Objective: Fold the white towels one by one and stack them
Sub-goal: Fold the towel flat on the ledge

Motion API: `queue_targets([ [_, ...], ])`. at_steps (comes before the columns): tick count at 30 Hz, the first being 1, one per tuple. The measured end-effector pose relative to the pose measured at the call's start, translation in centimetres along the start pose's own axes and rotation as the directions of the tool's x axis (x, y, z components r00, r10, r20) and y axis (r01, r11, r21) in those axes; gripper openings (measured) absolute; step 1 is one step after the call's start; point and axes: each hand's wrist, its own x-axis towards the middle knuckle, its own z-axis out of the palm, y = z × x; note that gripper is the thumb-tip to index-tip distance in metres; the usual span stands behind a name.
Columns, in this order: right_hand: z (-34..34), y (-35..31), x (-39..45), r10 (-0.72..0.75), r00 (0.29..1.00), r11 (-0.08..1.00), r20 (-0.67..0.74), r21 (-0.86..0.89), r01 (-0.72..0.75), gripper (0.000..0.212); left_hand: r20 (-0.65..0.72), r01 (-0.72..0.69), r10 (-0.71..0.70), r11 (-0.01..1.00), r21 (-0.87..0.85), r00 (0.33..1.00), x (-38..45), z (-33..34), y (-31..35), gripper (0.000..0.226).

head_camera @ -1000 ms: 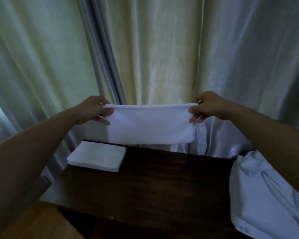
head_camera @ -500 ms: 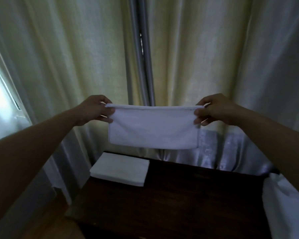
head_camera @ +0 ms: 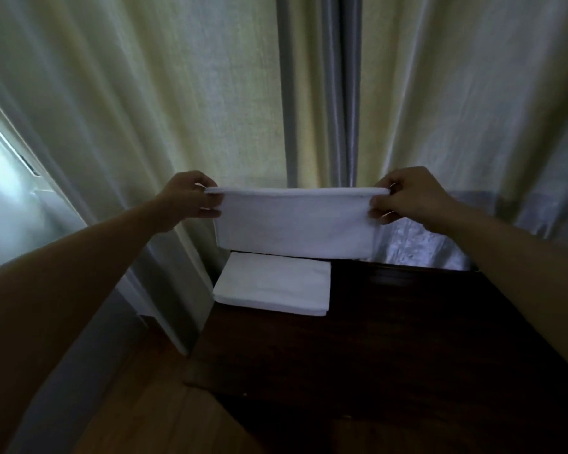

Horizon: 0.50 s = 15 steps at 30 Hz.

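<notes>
I hold a folded white towel stretched flat in the air by its top edge. My left hand pinches its top left corner and my right hand pinches its top right corner. The towel hangs just above and behind a folded white towel stack, which lies on the far left corner of the dark wooden table. The hanging towel's lower edge hides the stack's far edge.
Pale curtains hang close behind the table, with a grey fold at the middle. A bright window frame is at the left. Wooden floor shows left of the table.
The view has swung left, so the stack now sits under the held towel and the unfolded white pile at the right is out of sight. Both hands keep their grip.
</notes>
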Motion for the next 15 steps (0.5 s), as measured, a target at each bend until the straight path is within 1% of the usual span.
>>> queue_targets([
  [2, 1.6, 1.4, 1.1, -0.005, 1.0, 1.0, -0.004, -0.03, 0.005, 0.017, -0.02, 0.03, -0.03, 0.999, -0.012, 0.999, 1.2, 0.0, -1.8, 0.018],
  [4, 3.1, 3.0, 2.0, -0.013, 1.0, 0.995, -0.002, -0.102, 0.013, 0.022, -0.053, 0.066, -0.066, 0.998, -0.015, 0.996, 2.2, 0.4, -3.5, 0.017],
  [7, 5.0, 5.4, 3.5, 0.008, 0.999, 0.987, -0.037, -0.163, -0.014, 0.017, -0.082, 0.094, -0.093, 0.996, 0.008, 0.992, 3.4, 1.0, -6.4, 0.014],
  [9, 6.4, 6.9, 4.5, 0.053, 0.997, 0.991, -0.049, -0.12, -0.059, 0.012, -0.078, 0.098, -0.095, 0.994, 0.042, 0.992, 4.1, 1.2, -8.8, 0.011],
  [12, 8.5, 8.7, 5.7, 0.124, 0.99, 0.992, -0.061, -0.02, -0.126, 0.011, -0.105, 0.114, -0.105, 0.99, 0.078, 0.989, 5.5, 0.9, -12.2, 0.016],
  [15, 10.4, 10.2, 6.3, 0.17, 0.982, 0.983, -0.08, 0.081, -0.164, 0.013, -0.113, 0.075, -0.051, 0.972, 0.223, 0.992, 6.3, 0.6, -15.1, 0.012],
])
